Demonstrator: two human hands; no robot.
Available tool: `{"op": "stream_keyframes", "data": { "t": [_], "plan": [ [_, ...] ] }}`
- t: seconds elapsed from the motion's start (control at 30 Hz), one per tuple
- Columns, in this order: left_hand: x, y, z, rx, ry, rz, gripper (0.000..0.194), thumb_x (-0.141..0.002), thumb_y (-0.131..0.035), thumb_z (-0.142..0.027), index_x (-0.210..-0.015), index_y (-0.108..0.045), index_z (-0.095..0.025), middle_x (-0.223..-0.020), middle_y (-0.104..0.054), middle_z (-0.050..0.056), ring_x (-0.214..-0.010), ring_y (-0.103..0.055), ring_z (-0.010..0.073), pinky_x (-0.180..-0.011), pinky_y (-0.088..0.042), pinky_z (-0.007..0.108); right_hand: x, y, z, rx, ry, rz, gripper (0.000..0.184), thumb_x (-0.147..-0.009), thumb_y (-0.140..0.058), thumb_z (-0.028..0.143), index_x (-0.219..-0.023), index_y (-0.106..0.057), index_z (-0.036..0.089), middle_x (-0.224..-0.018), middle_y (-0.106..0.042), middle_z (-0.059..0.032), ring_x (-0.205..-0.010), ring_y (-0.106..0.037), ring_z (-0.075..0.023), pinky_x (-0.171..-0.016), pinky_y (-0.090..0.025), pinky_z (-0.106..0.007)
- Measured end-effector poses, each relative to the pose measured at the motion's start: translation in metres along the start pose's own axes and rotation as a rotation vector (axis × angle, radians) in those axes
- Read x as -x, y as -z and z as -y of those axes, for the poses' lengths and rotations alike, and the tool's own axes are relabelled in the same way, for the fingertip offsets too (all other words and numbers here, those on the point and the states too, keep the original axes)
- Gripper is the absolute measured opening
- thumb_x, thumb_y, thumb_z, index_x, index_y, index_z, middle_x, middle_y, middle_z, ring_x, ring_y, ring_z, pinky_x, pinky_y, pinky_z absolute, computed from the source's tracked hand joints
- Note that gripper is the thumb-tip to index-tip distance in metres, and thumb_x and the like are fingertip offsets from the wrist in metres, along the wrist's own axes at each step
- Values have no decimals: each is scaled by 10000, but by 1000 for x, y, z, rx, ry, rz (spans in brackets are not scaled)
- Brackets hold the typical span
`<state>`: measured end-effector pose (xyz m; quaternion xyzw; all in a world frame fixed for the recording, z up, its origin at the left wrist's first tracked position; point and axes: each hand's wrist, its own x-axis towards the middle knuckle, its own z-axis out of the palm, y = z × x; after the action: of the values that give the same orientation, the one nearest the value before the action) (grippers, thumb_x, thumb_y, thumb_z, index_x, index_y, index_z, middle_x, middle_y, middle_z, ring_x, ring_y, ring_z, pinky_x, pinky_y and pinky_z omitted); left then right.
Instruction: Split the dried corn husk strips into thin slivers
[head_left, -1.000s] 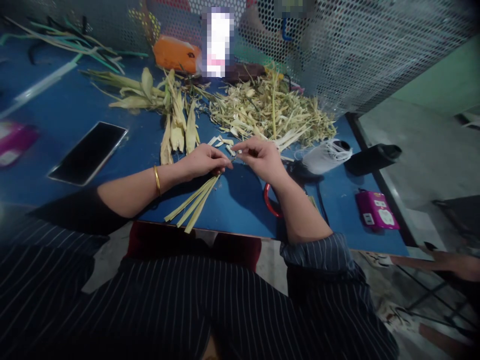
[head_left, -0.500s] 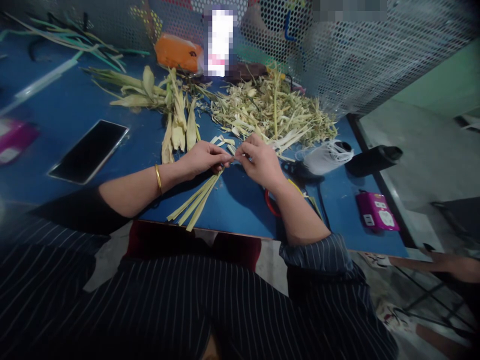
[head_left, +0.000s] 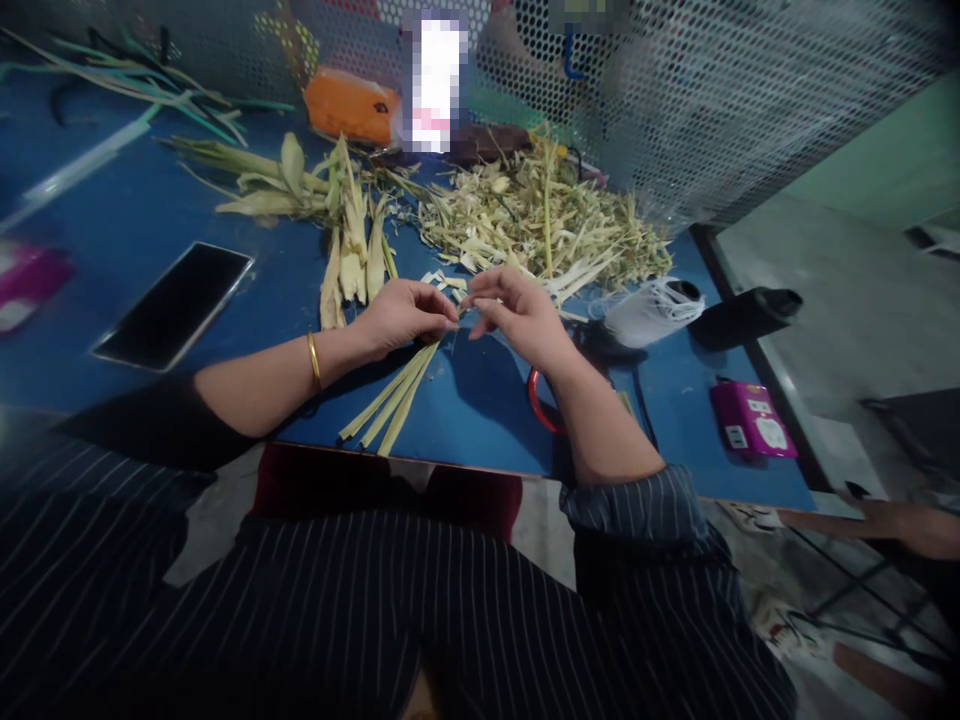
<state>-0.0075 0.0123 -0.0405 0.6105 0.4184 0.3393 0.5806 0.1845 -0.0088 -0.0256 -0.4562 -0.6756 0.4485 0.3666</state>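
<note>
Thumb and fingertips of my left hand [head_left: 401, 320] pinch a small bundle of pale green corn husk strips [head_left: 396, 400]. The strips fan out below the hand toward the table's front edge, while short ends stick up beyond the fingers. Just right of the bundle's pinched top is my right hand [head_left: 521, 318], its fingers apart and nothing clear between them. Any thin thread there is too fine to make out. Whole dried husks [head_left: 354, 245] lie beyond my left hand. A heap of shredded husk [head_left: 517, 215] spreads behind my right hand.
A white thread cone [head_left: 651, 315] and a black cone [head_left: 746, 320] lie at right, near a purple packet [head_left: 752, 420]. A red ring-shaped item [head_left: 535, 400] is partly under my right forearm. At left lies a phone [head_left: 176, 305]. Metal mesh [head_left: 697, 110] stands behind.
My right hand has drawn slightly away from the left fingertips, and its fingers have spread from a pinch. The left hand keeps its hold on the husk strips.
</note>
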Motion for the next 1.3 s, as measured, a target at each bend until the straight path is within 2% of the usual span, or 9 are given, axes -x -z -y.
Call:
{"op": "stream_keyframes", "data": {
  "t": [0.1, 0.2, 0.3, 0.47, 0.6, 0.73, 0.97, 1.17, 1.3],
  "plan": [
    [-1, 2, 2, -100, -64, 1, 79, -646, -696, -134, -716, -717, -104, -571, -636, 19, -511, -534, 84, -511, -410, 212, -4, -10, -12, -94, -20, -3, 191, -847, -562, 289, -1029, -560, 231, -984, -665, -20, -592, -611, -81, -613, -510, -273],
    [-3, 5, 2, -241, -144, 5, 106, -649, -669, -137, -725, -738, -111, -645, -686, 35, -584, -589, 111, -577, -457, 225, -6, -16, -22, 26, 17, 42, 202, -839, -500, 179, -1028, -565, 203, -942, -684, -31, -591, -628, -94, -646, -520, -287],
    [-4, 7, 2, -363, -213, 5, 119, -666, -655, -158, -729, -750, -124, -710, -722, 46, -660, -634, 139, -651, -487, 237, -6, -17, -24, 170, 57, 0, 242, -842, -443, 128, -1037, -571, 194, -890, -697, -30, -610, -634, -108, -705, -506, -301],
    [-1, 7, 4, -541, -316, -84, 185, -717, -637, -212, -825, -774, -147, -794, -743, 61, -740, -666, 175, -697, -485, 252, -5, -16, -24, 287, 77, -21, 219, -843, -468, 137, -1011, -589, 209, -861, -708, -21, -673, -650, -136, -748, -477, -304],
    [3, 1, 4, -825, -420, -182, 253, -776, -578, -194, -941, -767, -164, -839, -734, 80, -789, -648, 199, -735, -456, 285, -5, -17, -25, 267, 75, -37, 180, -836, -498, 139, -978, -579, 213, -861, -712, -17, -666, -659, -142, -743, -474, -308],
    [1, -3, 8, -1040, -457, -229, 224, -799, -569, -216, -893, -768, -173, -762, -710, 88, -749, -626, 218, -696, -428, 314, -5, -18, -26, 290, 84, -43, 154, -836, -504, 125, -949, -564, 211, -838, -713, -7, -676, -666, -137, -739, -485, -301],
    [-4, -2, 15, -936, -547, -301, 150, -800, -605, -218, -828, -751, -196, -875, -737, 56, -803, -653, 200, -670, -435, 304, -10, -19, -34, 179, 43, -99, 104, -843, -562, 171, -942, -544, 198, -776, -691, 3, -624, -670, -130, -669, -516, -291],
    [-4, -3, 13, -840, -604, -294, 105, -805, -629, -229, -780, -721, -185, -840, -717, 55, -806, -645, 190, -701, -461, 306, -13, -19, -36, 38, 0, -121, 221, -778, -655, 185, -986, -584, 201, -893, -708, -18, -569, -652, -107, -583, -545, -274],
    [-4, -3, 14, -816, -613, -290, 89, -800, -639, -225, -774, -716, -190, -837, -713, 51, -805, -640, 190, -720, -469, 313, -13, -19, -34, -8, 12, -69, 282, -751, -682, 191, -1023, -609, 181, -936, -723, -45, -546, -646, -103, -558, -551, -272]
  ]
}}
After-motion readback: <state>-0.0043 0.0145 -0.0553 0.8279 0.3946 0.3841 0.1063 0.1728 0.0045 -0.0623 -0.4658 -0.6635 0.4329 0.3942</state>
